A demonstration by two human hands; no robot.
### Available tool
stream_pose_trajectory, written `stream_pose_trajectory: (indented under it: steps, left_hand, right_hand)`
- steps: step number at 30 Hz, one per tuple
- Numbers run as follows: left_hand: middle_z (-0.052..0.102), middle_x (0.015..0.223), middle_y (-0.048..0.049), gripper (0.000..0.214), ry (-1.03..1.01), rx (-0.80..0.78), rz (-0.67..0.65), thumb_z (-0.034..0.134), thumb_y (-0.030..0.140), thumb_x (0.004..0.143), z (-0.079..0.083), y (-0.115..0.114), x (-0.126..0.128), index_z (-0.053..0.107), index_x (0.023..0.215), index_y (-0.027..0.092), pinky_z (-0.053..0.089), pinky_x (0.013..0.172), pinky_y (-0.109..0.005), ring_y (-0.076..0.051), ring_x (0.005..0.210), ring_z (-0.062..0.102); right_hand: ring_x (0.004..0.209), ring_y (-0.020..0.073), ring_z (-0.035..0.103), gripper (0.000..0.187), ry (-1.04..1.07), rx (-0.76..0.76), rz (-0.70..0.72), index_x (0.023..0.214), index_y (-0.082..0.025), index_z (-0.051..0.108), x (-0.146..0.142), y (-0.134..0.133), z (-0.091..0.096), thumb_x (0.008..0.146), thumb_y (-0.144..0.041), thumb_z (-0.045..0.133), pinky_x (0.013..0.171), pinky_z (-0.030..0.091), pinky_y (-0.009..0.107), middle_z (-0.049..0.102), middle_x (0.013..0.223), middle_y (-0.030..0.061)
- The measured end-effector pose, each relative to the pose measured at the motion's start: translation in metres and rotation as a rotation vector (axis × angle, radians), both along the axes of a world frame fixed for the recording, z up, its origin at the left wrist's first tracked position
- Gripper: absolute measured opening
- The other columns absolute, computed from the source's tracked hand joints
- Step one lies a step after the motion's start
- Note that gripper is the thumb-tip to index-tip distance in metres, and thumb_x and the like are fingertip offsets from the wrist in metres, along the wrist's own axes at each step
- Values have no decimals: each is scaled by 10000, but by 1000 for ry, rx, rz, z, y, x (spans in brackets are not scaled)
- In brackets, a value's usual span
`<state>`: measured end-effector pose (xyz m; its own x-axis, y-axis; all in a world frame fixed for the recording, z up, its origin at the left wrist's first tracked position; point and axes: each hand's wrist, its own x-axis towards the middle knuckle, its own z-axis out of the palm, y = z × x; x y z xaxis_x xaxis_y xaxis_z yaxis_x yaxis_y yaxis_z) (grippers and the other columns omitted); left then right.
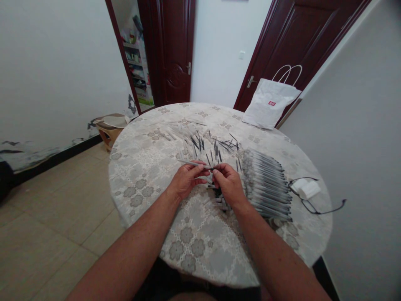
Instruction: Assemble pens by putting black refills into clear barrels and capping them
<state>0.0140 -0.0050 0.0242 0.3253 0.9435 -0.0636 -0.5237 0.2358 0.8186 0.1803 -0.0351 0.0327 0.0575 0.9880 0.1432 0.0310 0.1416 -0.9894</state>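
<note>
My left hand [191,177] is closed around a slim, pale pen barrel [188,162], whose far end sticks out to the left. At the barrel's right end, the fingertips of my right hand [228,179] pinch a small dark piece, too small to make out clearly. Both hands meet just above the table. Behind them lie loose black pen refills [197,142] and pale thin tubes [178,133]. Small black and whitish parts [221,202] are heaped below my right hand, partly hidden by it. A neat row of grey pens [267,184] lies to the right.
A flowered cloth covers the round table [134,217]. Black-framed glasses [316,212] and a white roll [308,189] lie near its right edge. A white paper bag [272,102] stands at the back right. Beyond the table's left side is a brown stool [109,129].
</note>
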Motion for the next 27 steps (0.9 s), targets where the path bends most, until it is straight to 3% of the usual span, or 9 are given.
stream_pose_trajectory:
  steps: [14, 27]
  left_hand:
    - [720, 1026, -131, 324, 72, 77, 4, 795, 332, 790, -1, -1, 0, 691, 1023, 133, 583, 605, -257, -212, 880, 706]
    - [718, 957, -104, 366, 105, 71, 6, 825, 371, 748, 2, -1, 0, 702, 1000, 134, 573, 606, -265, -203, 853, 693]
  right_hand:
    - [500, 96, 491, 238, 109, -21, 11, 952, -203, 594, 1, 3, -7, 845, -399, 675, 452, 391, 203, 603, 653, -52]
    - [557, 126, 532, 244, -125, 49, -40, 989, -213, 616, -1, -1, -7, 885, -434, 624, 507, 419, 233, 636, 728, -20]
